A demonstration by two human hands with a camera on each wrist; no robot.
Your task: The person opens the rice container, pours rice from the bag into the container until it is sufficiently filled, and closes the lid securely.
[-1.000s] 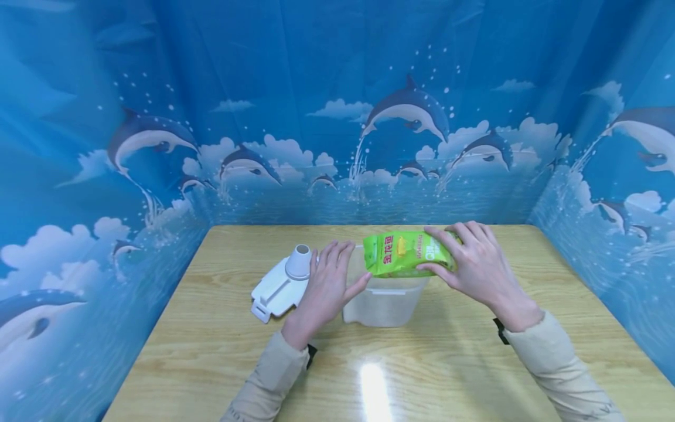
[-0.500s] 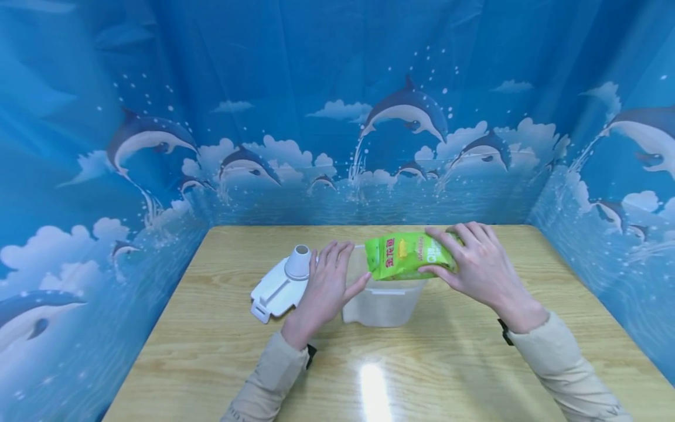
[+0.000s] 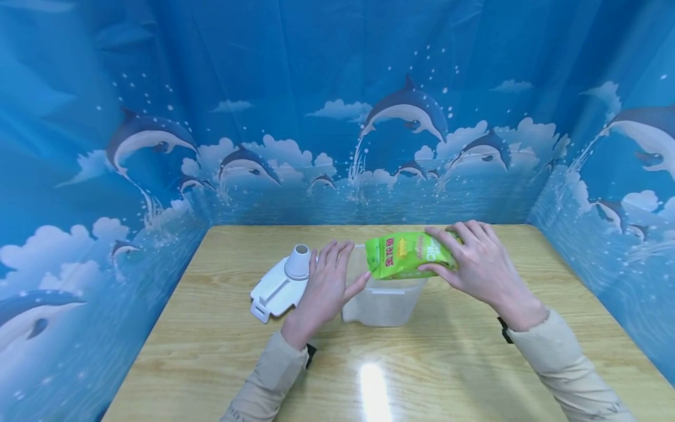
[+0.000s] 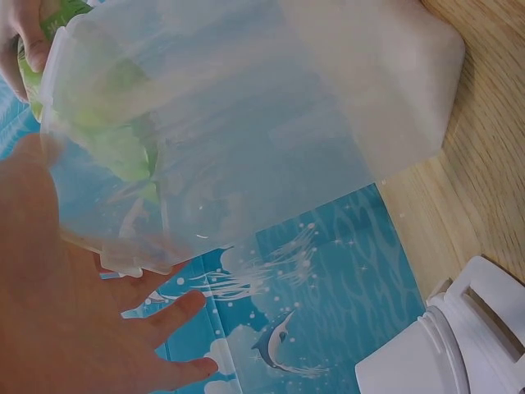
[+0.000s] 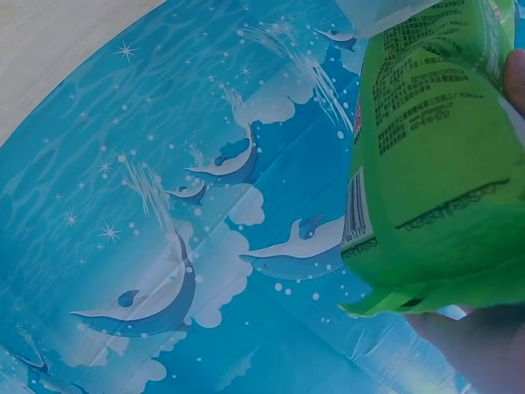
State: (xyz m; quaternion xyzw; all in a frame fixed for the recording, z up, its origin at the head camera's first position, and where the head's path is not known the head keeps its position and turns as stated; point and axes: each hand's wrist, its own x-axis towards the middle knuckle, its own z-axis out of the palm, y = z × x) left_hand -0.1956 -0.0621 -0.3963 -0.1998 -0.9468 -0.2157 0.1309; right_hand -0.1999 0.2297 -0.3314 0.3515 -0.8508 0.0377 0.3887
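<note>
My right hand (image 3: 482, 266) holds a green plastic food bag (image 3: 408, 255) with pink lettering, thumb and fingers around its right end. The bag lies tilted over the top of a translucent plastic container (image 3: 385, 305), its left end pointing into the opening. Through the cloudy wall in the left wrist view, that end of the bag (image 4: 123, 148) shows inside the rim. My left hand (image 3: 329, 278) rests against the container's left rim, its fingers fairly straight and spread, thumb near the front edge. In the right wrist view the printed back of the bag (image 5: 443, 156) faces the camera.
Left of the container lies a white lid (image 3: 276, 293) with a clip and a cone-shaped spout (image 3: 299, 264). Everything stands on a wood-grain table (image 3: 422, 375). A blue curtain (image 3: 327, 117) printed with dolphins closes off the back and both sides.
The bag and my right hand have shifted very slightly to the right and down since a second ago. My left hand, the container and the lid stay in place.
</note>
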